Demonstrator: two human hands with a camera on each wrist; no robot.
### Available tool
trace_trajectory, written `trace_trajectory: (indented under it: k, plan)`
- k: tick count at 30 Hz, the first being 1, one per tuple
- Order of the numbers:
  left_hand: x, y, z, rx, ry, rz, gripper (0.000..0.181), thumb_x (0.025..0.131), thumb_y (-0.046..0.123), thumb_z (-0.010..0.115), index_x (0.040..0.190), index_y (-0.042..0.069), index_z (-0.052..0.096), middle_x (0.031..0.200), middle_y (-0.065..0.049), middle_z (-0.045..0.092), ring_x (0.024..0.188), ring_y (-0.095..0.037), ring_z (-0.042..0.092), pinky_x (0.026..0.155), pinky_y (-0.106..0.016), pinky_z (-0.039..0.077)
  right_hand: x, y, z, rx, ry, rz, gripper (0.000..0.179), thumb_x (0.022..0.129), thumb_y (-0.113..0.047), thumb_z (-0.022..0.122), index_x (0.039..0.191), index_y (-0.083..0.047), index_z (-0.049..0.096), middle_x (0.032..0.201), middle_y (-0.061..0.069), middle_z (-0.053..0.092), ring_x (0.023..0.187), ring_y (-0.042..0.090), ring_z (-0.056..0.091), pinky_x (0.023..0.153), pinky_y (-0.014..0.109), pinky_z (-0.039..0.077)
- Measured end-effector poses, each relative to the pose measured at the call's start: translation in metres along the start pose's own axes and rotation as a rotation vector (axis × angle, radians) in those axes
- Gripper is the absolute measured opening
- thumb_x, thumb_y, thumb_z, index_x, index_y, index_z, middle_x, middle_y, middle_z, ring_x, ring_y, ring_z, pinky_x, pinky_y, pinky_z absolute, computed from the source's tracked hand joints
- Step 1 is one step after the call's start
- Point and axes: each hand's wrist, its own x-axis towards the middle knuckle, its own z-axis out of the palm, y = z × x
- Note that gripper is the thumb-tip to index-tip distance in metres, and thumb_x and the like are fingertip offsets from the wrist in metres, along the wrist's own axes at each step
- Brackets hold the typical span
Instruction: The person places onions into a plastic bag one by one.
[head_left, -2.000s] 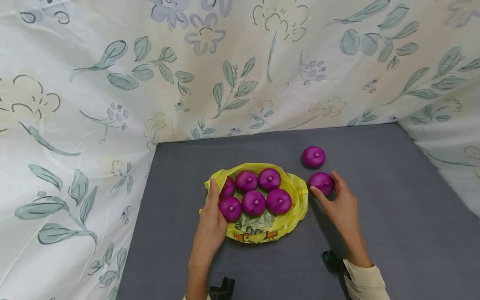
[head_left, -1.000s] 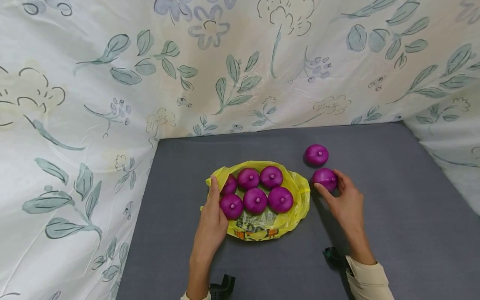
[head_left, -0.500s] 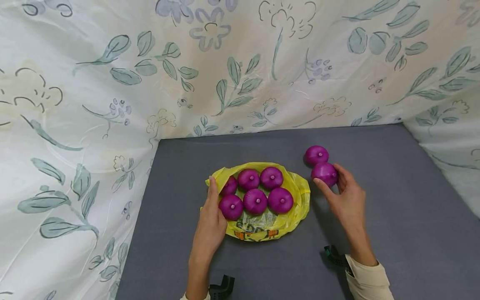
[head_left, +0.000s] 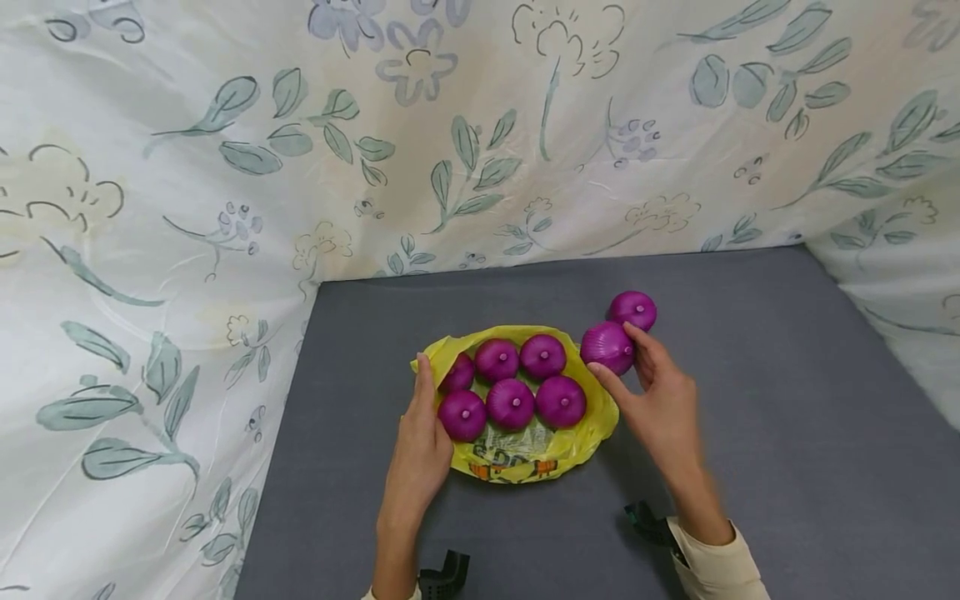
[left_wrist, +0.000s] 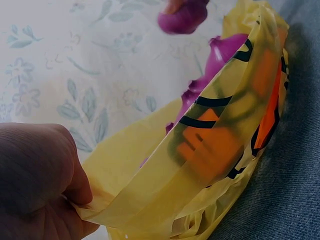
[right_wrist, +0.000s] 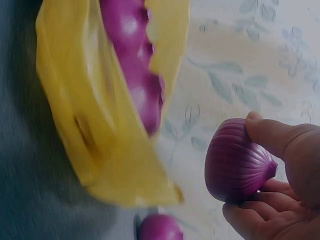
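A yellow plastic bag (head_left: 592,425) lies with its mouth spread wide on the dark grey cloth, and several red onions (head_left: 510,403) sit in it. My left hand (head_left: 422,454) is at the bag's left side; in the left wrist view its thumb and finger pinch the bag's edge (left_wrist: 112,205). Between the thumb and fingers of my right hand (head_left: 666,408) is another red onion (head_left: 606,348), lifted close to the bag's right rim. The right wrist view shows this held onion (right_wrist: 235,165) clear of the bag, its pointed end toward the palm.
One loose red onion (head_left: 634,310) rests on the cloth (head_left: 772,400) just behind the held one. Floral-print sheets (head_left: 480,200) hang at the back and at both sides of the grey surface.
My right hand has raised its onion from the cloth and carried it left toward the bag's right rim. The left hand stays on the bag.
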Motion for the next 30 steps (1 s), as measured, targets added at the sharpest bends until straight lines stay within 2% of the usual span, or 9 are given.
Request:
trace_trajectory:
  k: [4,8,9,19,21,23,26,28,30]
  plan:
    - [0.000,0.001,-0.001,-0.008,0.006,0.011,0.088,0.100,-0.014,0.049,0.172,0.016,0.007,0.175,-0.016,0.021,0.135,-0.039,0.056,0.109,-0.050,0.047,-0.007,-0.008,0.011,0.052,-0.061,-0.044,0.076,0.086,-0.024,0.090,0.154,-0.014,0.056,0.148,0.010,0.063,0.136,0.026,0.059,0.104,0.022,0.045]
    - [-0.001,0.002,-0.001,-0.019,-0.007,-0.004,0.088,0.101,-0.014,0.049,0.172,0.017,0.007,0.176,-0.014,0.019,0.148,-0.032,0.045,0.113,-0.049,0.044,-0.012,-0.015,0.020,0.068,-0.098,-0.058,0.077,0.086,-0.025,0.091,0.153,-0.014,0.056,0.151,0.007,0.061,0.137,0.024,0.058,0.105,0.026,0.045]
    - [-0.001,0.002,-0.002,-0.021,-0.009,-0.009,0.088,0.101,-0.013,0.049,0.172,0.018,0.007,0.176,-0.013,0.019,0.156,-0.030,0.032,0.116,-0.050,0.040,-0.013,-0.016,0.022,0.070,-0.102,-0.064,0.077,0.085,-0.024,0.091,0.153,-0.013,0.057,0.151,0.007,0.061,0.137,0.024,0.058,0.105,0.026,0.046]
    - [-0.001,0.001,-0.001,-0.007,0.005,0.002,0.086,0.099,-0.016,0.049,0.171,0.009,0.009,0.175,-0.015,0.020,0.157,-0.031,0.031,0.117,-0.052,0.038,-0.025,-0.031,0.036,0.153,-0.214,-0.118,0.080,0.083,-0.018,0.093,0.154,-0.016,0.056,0.150,0.005,0.062,0.138,0.019,0.058,0.103,0.035,0.051]
    - [-0.001,0.002,-0.001,-0.002,0.004,0.002,0.085,0.099,-0.016,0.049,0.171,0.010,0.009,0.175,-0.015,0.020,0.146,-0.035,0.047,0.114,-0.052,0.042,-0.028,-0.034,0.038,0.132,-0.244,-0.136,0.081,0.082,-0.020,0.093,0.154,-0.018,0.056,0.148,0.004,0.064,0.133,0.018,0.063,0.100,0.038,0.054]
    - [0.000,0.003,0.000,0.004,0.001,0.000,0.086,0.100,-0.015,0.049,0.171,0.011,0.009,0.175,-0.015,0.020,0.143,-0.036,0.050,0.113,-0.052,0.044,-0.030,-0.036,0.040,0.100,-0.274,-0.161,0.082,0.082,-0.023,0.094,0.154,-0.023,0.056,0.145,0.001,0.066,0.126,0.016,0.067,0.097,0.040,0.057]
    - [0.001,0.005,0.001,0.004,-0.007,-0.006,0.087,0.101,-0.013,0.049,0.172,0.015,0.007,0.175,-0.014,0.019,0.146,-0.035,0.047,0.111,-0.052,0.046,-0.032,-0.038,0.044,0.080,-0.326,-0.214,0.083,0.081,-0.026,0.094,0.155,-0.027,0.055,0.146,-0.002,0.065,0.122,0.015,0.068,0.096,0.040,0.058]
    - [0.001,0.006,0.001,0.000,-0.010,-0.008,0.087,0.101,-0.012,0.049,0.172,0.015,0.007,0.176,-0.014,0.018,0.157,-0.031,0.030,0.114,-0.053,0.043,-0.033,-0.038,0.046,0.072,-0.361,-0.246,0.084,0.081,-0.026,0.094,0.155,-0.027,0.054,0.149,-0.004,0.062,0.125,0.016,0.066,0.099,0.040,0.057]
    - [0.001,0.007,0.000,-0.005,-0.010,-0.006,0.086,0.101,-0.012,0.049,0.172,0.014,0.008,0.176,-0.014,0.019,0.158,-0.029,0.028,0.114,-0.053,0.043,-0.034,-0.039,0.049,0.075,-0.399,-0.272,0.083,0.082,-0.026,0.094,0.155,-0.022,0.054,0.153,-0.004,0.059,0.131,0.017,0.063,0.102,0.040,0.055]
